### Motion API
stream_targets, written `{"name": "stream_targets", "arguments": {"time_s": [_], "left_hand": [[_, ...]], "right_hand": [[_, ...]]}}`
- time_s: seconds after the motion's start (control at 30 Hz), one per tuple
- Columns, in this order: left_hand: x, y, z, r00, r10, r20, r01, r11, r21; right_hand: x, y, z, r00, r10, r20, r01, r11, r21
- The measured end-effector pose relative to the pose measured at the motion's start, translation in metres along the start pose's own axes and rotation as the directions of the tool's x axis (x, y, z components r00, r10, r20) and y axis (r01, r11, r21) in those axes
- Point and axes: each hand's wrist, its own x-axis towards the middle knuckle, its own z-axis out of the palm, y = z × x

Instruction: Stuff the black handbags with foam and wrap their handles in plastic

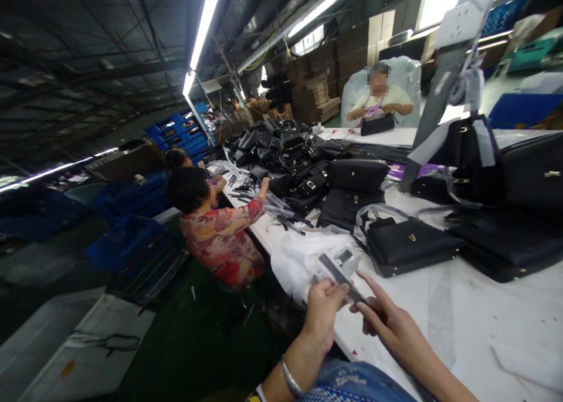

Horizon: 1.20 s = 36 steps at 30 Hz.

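In the head view, a dark strap (333,269) with what looks like clear plastic around it runs slantwise between my two hands over the table's near edge. My left hand (324,309) pinches it between thumb and fingers. My right hand (389,323) has its thumb and curled fingers around the lower part, with the index finger raised along the side. Just beyond the strap lie crumpled white wrapping (292,261) and a small grey-white object whose kind I cannot make out. A black handbag (411,245) with a gold clasp stands close by on the right.
Black handbags (290,155) lie heaped along the white table (475,331). A co-worker in a red patterned top (224,243) reaches toward the heap from the left. Another person (380,105) handles a bag across the table. A grey post (433,108) rises at right. Blue crates (127,243) stand left.
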Motion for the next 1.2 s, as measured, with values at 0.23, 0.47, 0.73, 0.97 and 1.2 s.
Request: {"name": "stream_targets", "arguments": {"time_s": [0.23, 0.47, 0.73, 0.97, 1.2], "left_hand": [[0.020, 0.028, -0.026, 0.993, 0.081, -0.086, -0.077, 0.996, 0.044], [0.031, 0.032, -0.030, 0.999, 0.005, -0.036, -0.003, 0.999, 0.052], [0.047, 0.039, -0.042, 0.993, -0.067, 0.096, 0.066, 0.998, 0.012], [0.082, 0.063, -0.072, 0.997, -0.021, -0.070, 0.021, 1.000, 0.003], [0.088, 0.049, -0.063, 0.979, -0.126, 0.161, 0.130, 0.991, -0.016]], "right_hand": [[0.008, 0.004, 0.010, 1.000, 0.007, 0.018, -0.007, 1.000, -0.011], [0.037, -0.002, 0.020, 1.000, 0.004, 0.023, -0.005, 1.000, 0.013], [0.062, -0.005, 0.037, 0.993, 0.118, 0.018, -0.119, 0.992, 0.052], [0.075, -0.002, 0.044, 0.982, 0.122, 0.144, -0.135, 0.987, 0.087], [0.108, -0.014, 0.051, 0.995, 0.096, 0.014, -0.096, 0.995, -0.008]]}}
